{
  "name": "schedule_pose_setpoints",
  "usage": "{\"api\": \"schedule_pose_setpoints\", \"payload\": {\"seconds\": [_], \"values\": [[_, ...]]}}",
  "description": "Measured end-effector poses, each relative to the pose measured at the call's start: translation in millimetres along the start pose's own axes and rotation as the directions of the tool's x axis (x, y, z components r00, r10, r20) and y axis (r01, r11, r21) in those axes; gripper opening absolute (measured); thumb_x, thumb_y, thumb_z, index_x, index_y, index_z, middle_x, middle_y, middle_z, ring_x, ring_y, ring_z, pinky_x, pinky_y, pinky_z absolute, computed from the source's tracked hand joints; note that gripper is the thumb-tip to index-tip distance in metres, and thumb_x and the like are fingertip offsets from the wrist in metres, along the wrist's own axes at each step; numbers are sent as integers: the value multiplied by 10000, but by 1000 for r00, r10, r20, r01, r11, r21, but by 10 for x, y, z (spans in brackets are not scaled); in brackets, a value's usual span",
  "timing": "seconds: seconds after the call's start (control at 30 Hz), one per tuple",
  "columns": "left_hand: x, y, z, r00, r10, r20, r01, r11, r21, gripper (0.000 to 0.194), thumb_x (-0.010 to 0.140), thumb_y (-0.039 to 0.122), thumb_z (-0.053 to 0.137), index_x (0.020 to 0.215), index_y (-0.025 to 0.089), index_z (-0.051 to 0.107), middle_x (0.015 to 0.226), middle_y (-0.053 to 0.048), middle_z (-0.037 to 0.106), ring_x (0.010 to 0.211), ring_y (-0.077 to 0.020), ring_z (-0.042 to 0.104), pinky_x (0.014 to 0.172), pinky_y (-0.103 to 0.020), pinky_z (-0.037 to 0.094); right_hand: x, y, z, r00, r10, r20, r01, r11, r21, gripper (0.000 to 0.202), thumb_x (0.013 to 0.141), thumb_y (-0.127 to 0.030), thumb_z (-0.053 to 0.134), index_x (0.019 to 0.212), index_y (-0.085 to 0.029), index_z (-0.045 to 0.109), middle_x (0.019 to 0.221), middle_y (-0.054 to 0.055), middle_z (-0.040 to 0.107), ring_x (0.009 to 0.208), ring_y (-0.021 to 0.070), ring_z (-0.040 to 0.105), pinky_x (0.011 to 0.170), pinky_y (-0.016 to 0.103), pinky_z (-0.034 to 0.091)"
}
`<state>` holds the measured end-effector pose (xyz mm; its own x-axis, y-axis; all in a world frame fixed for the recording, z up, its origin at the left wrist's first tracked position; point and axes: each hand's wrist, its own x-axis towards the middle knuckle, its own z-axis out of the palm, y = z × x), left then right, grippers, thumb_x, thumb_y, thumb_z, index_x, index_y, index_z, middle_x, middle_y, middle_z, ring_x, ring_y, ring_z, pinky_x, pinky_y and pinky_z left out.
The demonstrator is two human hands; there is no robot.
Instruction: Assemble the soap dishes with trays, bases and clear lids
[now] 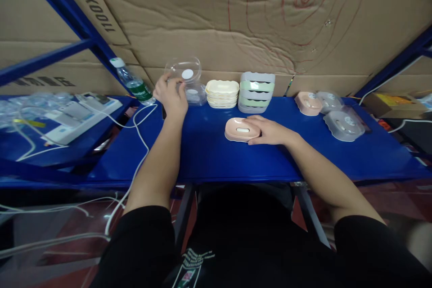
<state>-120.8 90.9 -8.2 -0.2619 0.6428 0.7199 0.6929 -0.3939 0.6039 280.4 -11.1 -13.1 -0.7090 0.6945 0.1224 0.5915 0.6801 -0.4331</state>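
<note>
My left hand [172, 97] pinches the near left edge of a clear plastic lid [187, 74] that bears a round white sticker. The lid is tilted up over a stack of similar clear lids [198, 97] at the back of the blue table. Nearer to me, a pink soap dish [236, 131] with a white oblong mark in its middle lies on the table. My right hand [269, 130] grips its right end, thumb in front and fingers behind. Behind the dish stand a stack of cream dishes [222, 95] and a taller stack of green and grey dishes [256, 95].
On the right lie a pink lidded dish [308, 103] and two grey lidded dishes [344, 126]. A water bottle [137, 86] leans at the back left, near a white cable [137, 132] crossing the table. Cardboard [189, 13] walls the back.
</note>
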Motion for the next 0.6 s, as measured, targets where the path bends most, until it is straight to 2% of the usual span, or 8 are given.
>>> {"api": "schedule_pose_setpoints", "payload": {"seconds": [0.1,0.17,0.23,0.33,0.37,0.43,0.5,0.6], "values": [[-12,111,67,998,54,-32,-57,995,-86,441,1081,636,645,1181,219,748,1539,-88,721,1566,-335,532,1317,-641,215,12,31,21,998,15,-54,-17,999,-39,1089,831,-851,840,1727,-324,514,1711,143,597,1584,492,532,1315,764,369],[-87,328,127,995,92,-38,-98,979,-181,373,1093,598,629,1168,251,743,1469,-86,766,1511,-299,617,1308,-565,355,20,44,23,992,25,-127,-32,998,-58,1142,828,-887,813,1751,-309,470,1721,161,585,1591,516,514,1310,806,338],[-238,622,195,992,128,-16,-126,940,-316,358,1102,583,613,1153,249,731,1379,-95,802,1409,-282,705,1239,-487,488,24,42,16,974,13,-224,-26,998,-57,1234,838,-916,774,1809,-288,343,1771,188,515,1615,521,481,1312,797,349],[-585,1080,275,968,221,118,-138,864,-485,340,1112,558,616,1140,239,731,1312,-93,829,1274,-252,778,1125,-416,590,21,20,9,919,-26,-394,0,998,-65,1382,834,-958,727,1860,-276,102,1855,200,365,1672,494,408,1351,728,359],[-713,1211,289,949,264,171,-136,835,-533,326,1117,540,615,1142,237,733,1286,-93,838,1217,-243,799,1081,-402,615,17,13,11,892,-36,-450,1,997,-78,1417,824,-969,722,1862,-276,49,1872,195,327,1689,489,380,1365,713,350],[-948,1414,299,881,357,312,-115,799,-590,299,1124,508,612,1153,237,736,1199,-83,859,1107,-224,829,1002,-377,649,7,6,18,842,-56,-537,-7,993,-115,1435,815,-972,724,1861,-287,19,1885,179,300,1708,492,337,1384,708,323],[-1121,1530,294,800,410,438,-57,778,-625,284,1135,487,601,1198,238,723,1225,-91,862,1144,-226,833,999,-373,661,-2,8,25,808,-83,-583,0,990,-141,1354,846,-946,718,1860,-316,78,1870,161,342,1703,491,346,1384,713,318],[-1234,1568,293,738,451,501,29,721,-692,277,1150,479,583,1213,234,696,1289,-114,851,1187,-235,833,988,-387,681,-5,26,25,784,-117,-610,39,990,-139,1166,913,-900,687,1840,-363,228,1833,134,417,1681,461,399,1372,690,355]]}}
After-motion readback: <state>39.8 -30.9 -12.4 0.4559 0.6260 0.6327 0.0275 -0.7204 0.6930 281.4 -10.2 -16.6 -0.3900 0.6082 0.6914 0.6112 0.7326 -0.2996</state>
